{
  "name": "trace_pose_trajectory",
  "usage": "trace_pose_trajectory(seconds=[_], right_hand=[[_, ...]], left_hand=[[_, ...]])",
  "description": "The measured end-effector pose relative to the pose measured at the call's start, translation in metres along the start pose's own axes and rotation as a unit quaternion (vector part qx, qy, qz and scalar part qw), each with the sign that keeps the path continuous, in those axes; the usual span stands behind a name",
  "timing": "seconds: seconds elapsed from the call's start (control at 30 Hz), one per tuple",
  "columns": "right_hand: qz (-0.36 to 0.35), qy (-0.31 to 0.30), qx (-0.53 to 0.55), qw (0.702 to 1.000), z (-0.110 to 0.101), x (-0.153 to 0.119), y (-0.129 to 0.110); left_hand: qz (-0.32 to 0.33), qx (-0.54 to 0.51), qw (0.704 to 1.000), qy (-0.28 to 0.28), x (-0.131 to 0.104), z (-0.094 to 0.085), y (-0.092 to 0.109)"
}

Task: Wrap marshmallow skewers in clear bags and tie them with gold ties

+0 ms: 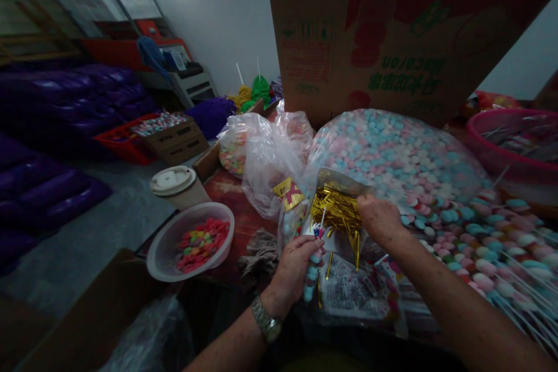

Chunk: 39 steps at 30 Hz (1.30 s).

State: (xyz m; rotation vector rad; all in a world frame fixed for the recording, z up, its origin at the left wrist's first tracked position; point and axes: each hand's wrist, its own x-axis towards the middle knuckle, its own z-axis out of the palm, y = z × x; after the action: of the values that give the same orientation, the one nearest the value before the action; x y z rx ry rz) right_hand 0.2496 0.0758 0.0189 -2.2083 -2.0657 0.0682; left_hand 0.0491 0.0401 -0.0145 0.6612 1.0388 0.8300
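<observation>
Candies on a stick, below the frame's centre, sit in our left hand, its thumb and fingers closed around their upper part. Right of centre, our right hand reaches the gold ties; whether it pinches any, we cannot quite tell.

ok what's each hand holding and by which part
The left hand grips a wrapped candy skewer near its top, below the white stick. Whether the right hand holds anything can't be told.
</observation>
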Motion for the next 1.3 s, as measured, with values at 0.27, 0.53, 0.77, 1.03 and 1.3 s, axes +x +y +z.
trace_pose_trajectory(seconds=[0.27,0.53,0.77,1.03,1.3], right_hand=[[-0.013,-0.077,0.361,0.929,0.004,-0.071,-0.012],[0.065,-0.195,0.563,0.800,0.021,-0.094,-0.033],[0.073,-0.256,0.529,0.806,0.014,-0.094,-0.026],[-0.047,-0.130,0.384,0.913,0.007,-0.102,-0.026],[0.020,-0.073,0.513,0.855,0.025,-0.115,-0.026]], left_hand=[[0.021,0.048,0.999,-0.012,-0.001,0.016,-0.005],[0.067,0.190,0.978,-0.060,-0.017,0.027,-0.008],[0.120,0.296,0.920,-0.226,-0.022,0.020,-0.006],[0.137,0.295,0.928,-0.182,-0.024,0.023,-0.017],[0.163,0.258,0.946,-0.110,-0.028,0.029,-0.020]])
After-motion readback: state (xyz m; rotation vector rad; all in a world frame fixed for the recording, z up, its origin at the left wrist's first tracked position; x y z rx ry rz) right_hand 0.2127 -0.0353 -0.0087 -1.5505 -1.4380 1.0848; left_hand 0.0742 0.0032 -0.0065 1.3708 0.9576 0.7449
